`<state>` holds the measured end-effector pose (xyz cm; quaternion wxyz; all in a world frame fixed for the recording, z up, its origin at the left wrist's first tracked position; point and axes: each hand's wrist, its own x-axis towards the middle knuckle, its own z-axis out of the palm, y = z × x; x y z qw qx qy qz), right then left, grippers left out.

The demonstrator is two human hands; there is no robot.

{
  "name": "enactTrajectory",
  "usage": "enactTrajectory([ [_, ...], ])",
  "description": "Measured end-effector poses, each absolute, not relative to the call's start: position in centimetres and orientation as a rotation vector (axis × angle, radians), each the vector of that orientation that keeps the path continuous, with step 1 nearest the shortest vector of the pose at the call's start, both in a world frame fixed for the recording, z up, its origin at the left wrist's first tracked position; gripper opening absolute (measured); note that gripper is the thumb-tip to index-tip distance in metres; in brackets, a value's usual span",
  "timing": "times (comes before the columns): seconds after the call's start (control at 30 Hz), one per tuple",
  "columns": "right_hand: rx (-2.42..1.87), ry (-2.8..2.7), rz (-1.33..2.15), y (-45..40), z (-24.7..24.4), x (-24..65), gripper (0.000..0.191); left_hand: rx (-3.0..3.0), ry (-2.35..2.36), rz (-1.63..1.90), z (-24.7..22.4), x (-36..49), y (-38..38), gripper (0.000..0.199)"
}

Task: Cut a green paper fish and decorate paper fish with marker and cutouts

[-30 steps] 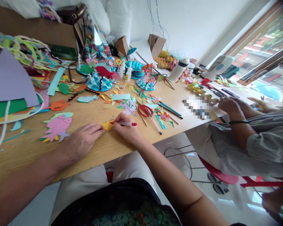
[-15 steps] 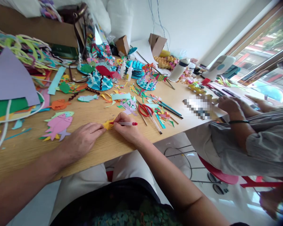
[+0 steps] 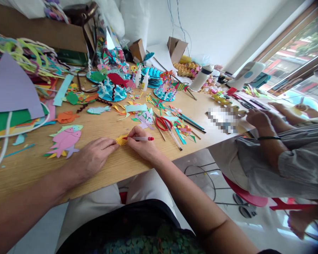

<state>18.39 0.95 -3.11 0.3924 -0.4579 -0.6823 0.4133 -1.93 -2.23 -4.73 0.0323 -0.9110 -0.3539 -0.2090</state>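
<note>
Across the wooden desk (image 3: 95, 125), the left hand (image 3: 95, 155) pins a yellow cutout (image 3: 121, 141), whether pinched I can't tell, likely steadying it under the red marker (image 3: 143, 139) gripped by the right hand (image 3: 141, 149).

I am holding a red-ended marker (image 3: 142, 138) in my right hand (image 3: 140, 145), its tip meeting a yellow piece (image 3: 121, 140) my left hand (image 3: 96, 154) is touching on the table (image 3: 29, 173).

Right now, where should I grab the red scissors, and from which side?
Best by the red handles, probably from the near right: they face that way, while the blades point away and left. The right hand is nearest, but it holds a red-ended pen.
</note>
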Motion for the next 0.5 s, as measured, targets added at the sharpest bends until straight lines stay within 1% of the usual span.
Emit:
enactTrajectory([
  [0.5, -1.223, -1.727, 1.02, 0.74, -2.54, 18.66, 0.007, -2.787, -1.084, -0.634, -4.52, -1.85, -2.27, 0.04],
])
